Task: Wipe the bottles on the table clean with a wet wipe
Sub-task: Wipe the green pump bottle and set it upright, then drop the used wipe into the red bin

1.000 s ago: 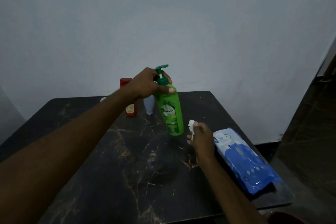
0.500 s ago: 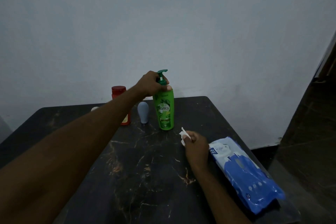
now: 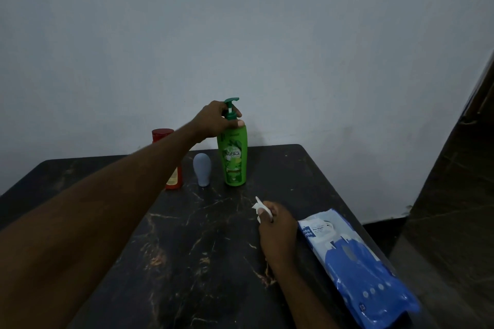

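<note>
A tall green pump bottle (image 3: 232, 160) stands upright at the back of the dark marble table (image 3: 187, 248). My left hand (image 3: 213, 121) grips its neck just under the pump head. Left of it stand a small pale blue bottle (image 3: 202, 168) and a red bottle (image 3: 163, 135), the red one partly hidden behind my left forearm. My right hand (image 3: 278, 232) rests on the table in front of the green bottle and pinches a small crumpled white wet wipe (image 3: 258, 207).
A blue and white pack of wet wipes (image 3: 355, 262) lies along the table's right edge, close to my right hand. A plain wall rises right behind the table. To the right the floor drops away beside a dark panel (image 3: 467, 168).
The green bottle has gone from tilted and lifted to standing upright at the back of the table, still in my left hand. My right hand with the wipe has come down onto the table.
</note>
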Motion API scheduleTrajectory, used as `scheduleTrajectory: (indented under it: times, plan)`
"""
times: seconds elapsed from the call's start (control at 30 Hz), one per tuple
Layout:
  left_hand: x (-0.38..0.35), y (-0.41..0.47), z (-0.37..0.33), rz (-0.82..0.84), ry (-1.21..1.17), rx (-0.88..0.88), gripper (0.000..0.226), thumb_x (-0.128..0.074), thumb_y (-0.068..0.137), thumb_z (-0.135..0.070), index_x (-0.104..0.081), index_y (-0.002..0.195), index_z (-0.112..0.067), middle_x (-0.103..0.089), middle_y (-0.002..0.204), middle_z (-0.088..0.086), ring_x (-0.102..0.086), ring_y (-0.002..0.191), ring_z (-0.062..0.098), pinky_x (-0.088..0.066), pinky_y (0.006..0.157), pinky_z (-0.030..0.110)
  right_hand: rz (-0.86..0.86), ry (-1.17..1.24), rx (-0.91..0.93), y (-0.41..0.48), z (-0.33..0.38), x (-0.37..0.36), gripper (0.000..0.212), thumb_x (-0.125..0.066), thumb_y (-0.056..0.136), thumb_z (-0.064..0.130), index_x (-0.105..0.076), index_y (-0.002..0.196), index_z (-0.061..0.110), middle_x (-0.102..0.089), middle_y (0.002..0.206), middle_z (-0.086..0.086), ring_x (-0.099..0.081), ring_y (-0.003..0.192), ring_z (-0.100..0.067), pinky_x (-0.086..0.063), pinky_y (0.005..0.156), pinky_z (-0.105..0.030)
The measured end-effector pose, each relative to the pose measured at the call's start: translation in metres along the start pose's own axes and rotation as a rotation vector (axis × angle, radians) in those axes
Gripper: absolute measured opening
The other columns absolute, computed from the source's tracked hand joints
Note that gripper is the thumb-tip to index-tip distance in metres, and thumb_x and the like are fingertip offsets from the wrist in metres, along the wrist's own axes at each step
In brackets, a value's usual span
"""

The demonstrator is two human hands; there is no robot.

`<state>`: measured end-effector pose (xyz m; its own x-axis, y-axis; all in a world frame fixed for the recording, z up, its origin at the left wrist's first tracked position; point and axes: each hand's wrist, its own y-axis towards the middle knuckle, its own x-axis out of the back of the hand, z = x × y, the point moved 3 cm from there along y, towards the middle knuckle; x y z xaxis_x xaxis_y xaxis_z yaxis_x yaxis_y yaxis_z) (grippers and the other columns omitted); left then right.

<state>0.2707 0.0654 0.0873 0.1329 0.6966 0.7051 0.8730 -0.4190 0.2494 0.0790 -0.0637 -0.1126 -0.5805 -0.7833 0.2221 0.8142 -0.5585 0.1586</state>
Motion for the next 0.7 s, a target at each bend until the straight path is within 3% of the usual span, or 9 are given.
scheduleTrajectory:
  times: [0.13, 0.27, 0.4, 0.47, 0.53, 0.63, 0.7]
  plan:
    - [-0.003, 0.003, 0.001, 0.002, 0.006, -0.003, 0.036, -0.080, 0.086, -0.032, -0.070, 0.115, -0.014, -0.068, 0.117, 0.004, -0.062, 0.110, 0.020, -0.050, 0.078, 0.025, -0.004, 0.012, 0.009, 0.001, 0.000, 0.000, 0.015, -0.063, 0.093, 0.021, -0.068, 0.105, 0.027, -0.066, 0.098, 0.014, -0.060, 0.088, 0.004, -0.050, 0.077, -0.016]
    - [-0.007, 0.004, 0.003, 0.003, -0.005, 0.018, 0.047, -0.082, 0.082, -0.036, -0.069, 0.120, -0.013, -0.069, 0.120, 0.005, -0.062, 0.113, 0.020, -0.048, 0.088, 0.030, 0.004, 0.012, 0.011, 0.002, -0.002, 0.001, 0.017, -0.063, 0.093, 0.021, -0.069, 0.109, 0.024, -0.066, 0.101, 0.013, -0.059, 0.089, 0.005, -0.043, 0.067, -0.007]
    - [-0.010, 0.003, 0.006, -0.007, 0.003, 0.049, 0.051, -0.083, 0.081, -0.038, -0.067, 0.120, -0.011, -0.069, 0.118, 0.005, -0.064, 0.112, 0.023, -0.052, 0.087, 0.032, 0.004, 0.006, 0.007, 0.002, -0.005, 0.000, 0.021, -0.063, 0.094, 0.022, -0.067, 0.114, 0.023, -0.065, 0.104, 0.013, -0.058, 0.091, 0.007, -0.040, 0.066, -0.007]
    - [-0.010, 0.000, 0.006, -0.030, 0.011, 0.087, 0.062, -0.084, 0.078, -0.044, -0.062, 0.125, -0.011, -0.067, 0.119, 0.006, -0.065, 0.111, 0.024, -0.054, 0.084, 0.032, 0.007, -0.004, -0.005, 0.002, -0.004, 0.000, 0.022, -0.062, 0.094, 0.021, -0.067, 0.116, 0.024, -0.064, 0.105, 0.013, -0.056, 0.090, 0.009, -0.039, 0.066, -0.006]
    - [-0.008, -0.006, 0.007, -0.052, -0.003, 0.144, 0.088, -0.085, 0.073, -0.052, -0.048, 0.141, -0.013, -0.059, 0.133, 0.008, -0.060, 0.119, 0.025, -0.051, 0.084, 0.031, 0.015, -0.014, -0.018, 0.003, -0.001, -0.001, 0.024, -0.061, 0.094, 0.020, -0.066, 0.118, 0.024, -0.061, 0.105, 0.014, -0.054, 0.090, 0.010, -0.039, 0.067, -0.006]
    - [-0.001, -0.021, 0.010, -0.218, 0.012, 0.179, 0.118, -0.085, 0.062, -0.067, -0.029, 0.152, -0.015, -0.038, 0.150, 0.013, -0.042, 0.137, 0.030, -0.046, 0.103, 0.042, 0.028, -0.030, -0.053, 0.003, 0.007, 0.000, 0.026, -0.061, 0.095, 0.019, -0.065, 0.119, 0.026, -0.061, 0.109, 0.013, -0.054, 0.093, 0.010, -0.039, 0.069, -0.006]
    - [0.007, -0.039, 0.008, -0.397, 0.039, 0.136, 0.112, -0.082, 0.062, -0.070, -0.032, 0.146, -0.016, -0.033, 0.145, 0.012, -0.037, 0.135, 0.031, -0.044, 0.101, 0.043, 0.048, -0.030, -0.092, 0.004, 0.017, 0.004, 0.027, -0.060, 0.095, 0.021, -0.063, 0.121, 0.029, -0.061, 0.111, 0.015, -0.054, 0.096, 0.009, -0.039, 0.070, -0.007]
